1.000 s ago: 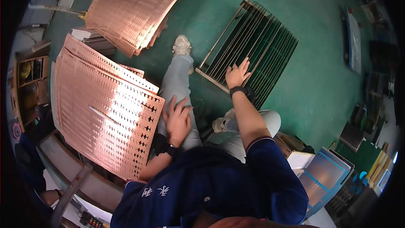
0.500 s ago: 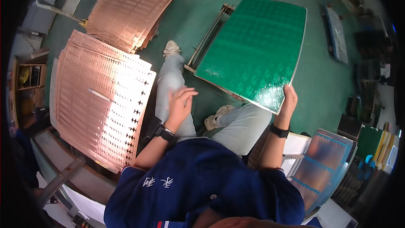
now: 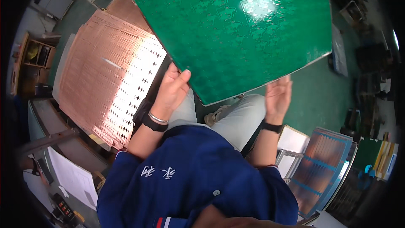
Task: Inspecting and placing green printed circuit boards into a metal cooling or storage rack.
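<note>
A large glossy green circuit-board panel (image 3: 236,38) is raised and tilted in front of me, its far part cut off by the picture's upper edge. Rows of small circuit outlines cover its face. My left hand (image 3: 172,90) grips its left edge near the near corner, thumb on the face and the other fingers partly hidden. At the near edge, my right hand (image 3: 278,99) is palm up with fingers stretched out; the fingertips meet the rim, and I see no grip closed round it.
At left lies a stack of perforated copper-coloured sheets (image 3: 93,71) with a thin white stick (image 3: 112,63) on top; another copper stack (image 3: 130,6) stands behind it. Blue-framed panels (image 3: 316,169) lean at lower right. White paper (image 3: 71,177) lies at lower left.
The green panel has risen from the stand, come nearer and turned. My left hand, empty before, has taken its left edge. The right hand has released its corner grip and turned palm up.
</note>
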### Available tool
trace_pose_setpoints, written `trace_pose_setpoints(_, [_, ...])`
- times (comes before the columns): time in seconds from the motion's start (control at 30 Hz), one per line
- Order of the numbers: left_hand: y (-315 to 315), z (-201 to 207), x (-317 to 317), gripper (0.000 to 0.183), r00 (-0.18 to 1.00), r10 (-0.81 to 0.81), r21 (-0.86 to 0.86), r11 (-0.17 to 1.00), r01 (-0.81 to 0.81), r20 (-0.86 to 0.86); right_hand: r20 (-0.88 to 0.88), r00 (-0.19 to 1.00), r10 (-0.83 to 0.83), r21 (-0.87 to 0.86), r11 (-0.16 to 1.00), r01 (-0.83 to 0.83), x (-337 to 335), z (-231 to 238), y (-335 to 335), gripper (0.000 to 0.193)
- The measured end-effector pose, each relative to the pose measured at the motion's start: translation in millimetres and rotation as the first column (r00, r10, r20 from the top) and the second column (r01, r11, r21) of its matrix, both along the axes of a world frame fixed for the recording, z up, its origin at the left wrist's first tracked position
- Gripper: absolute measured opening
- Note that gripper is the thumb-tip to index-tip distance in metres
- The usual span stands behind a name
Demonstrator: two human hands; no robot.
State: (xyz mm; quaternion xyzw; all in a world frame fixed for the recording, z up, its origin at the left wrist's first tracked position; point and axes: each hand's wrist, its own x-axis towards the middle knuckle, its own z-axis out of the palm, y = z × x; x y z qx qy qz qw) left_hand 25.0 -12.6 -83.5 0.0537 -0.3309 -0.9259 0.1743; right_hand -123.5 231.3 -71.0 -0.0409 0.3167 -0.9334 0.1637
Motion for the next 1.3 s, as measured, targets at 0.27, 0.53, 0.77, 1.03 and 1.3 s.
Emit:
trace_pose_setpoints(0.27, [-30,16,18,0.041,0.968,0.17,-0.096,0.977,-0.19,-0.186,-0.209,0.895,-0.393,-0.277,0.902,0.331,-34,30,99,0.026])
trace_pose_setpoints(0.53, [-25,24,15,0.04,0.968,0.11,-0.184,0.971,-0.153,-0.226,-0.204,0.915,-0.347,-0.338,0.903,0.267,-12,17,134,0.023])
trace_pose_setpoints(0.77, [-21,30,15,0.037,0.975,0.104,-0.156,0.978,-0.136,-0.194,-0.163,0.955,-0.246,-0.432,0.888,0.155,-11,15,147,0.025])
trace_pose_setpoints(1.03, [-29,37,9,0.028,0.979,0.205,-0.224,0.955,-0.197,0.012,-0.261,0.74,-0.62,-0.115,0.781,0.613,12,38,157,0.032])
trace_pose_setpoints(1.3, [-55,-5,23,0.032,0.922,0.315,-0.382,0.899,-0.215,0.224,-0.493,0.778,-0.389,0.517,0.588,0.622,27,44,163,0.043])
